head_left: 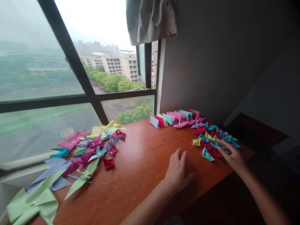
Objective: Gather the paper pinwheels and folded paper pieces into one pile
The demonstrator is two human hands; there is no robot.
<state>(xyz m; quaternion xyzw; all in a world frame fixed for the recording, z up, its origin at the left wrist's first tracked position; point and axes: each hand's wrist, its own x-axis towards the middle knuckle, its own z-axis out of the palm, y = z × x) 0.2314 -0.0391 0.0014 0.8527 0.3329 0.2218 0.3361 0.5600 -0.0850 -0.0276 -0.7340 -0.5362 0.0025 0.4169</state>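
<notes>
My left hand [177, 172] hovers over the middle of the table, fingers loosely apart and holding nothing. Over the right-hand pile, my right hand [232, 157] reaches in with thumb and forefinger spread; I cannot tell whether its fingertips touch the paper. That pile has several small folded paper pieces in blue, red, yellow and purple. A light teal folded piece [207, 154] lies at its near edge, and a yellow folded piece [197, 142] sits at its left. Behind them stands a row of folded papers, with a pale purple one [154, 122] at its left end.
On the left of the wooden table [140, 156] lie several paper pinwheels, including a large green pinwheel [35, 203], and a red folded piece [108, 164]. A window [89, 98] borders the left side. A curtain [152, 22] hangs above, beside a grey wall [211, 62].
</notes>
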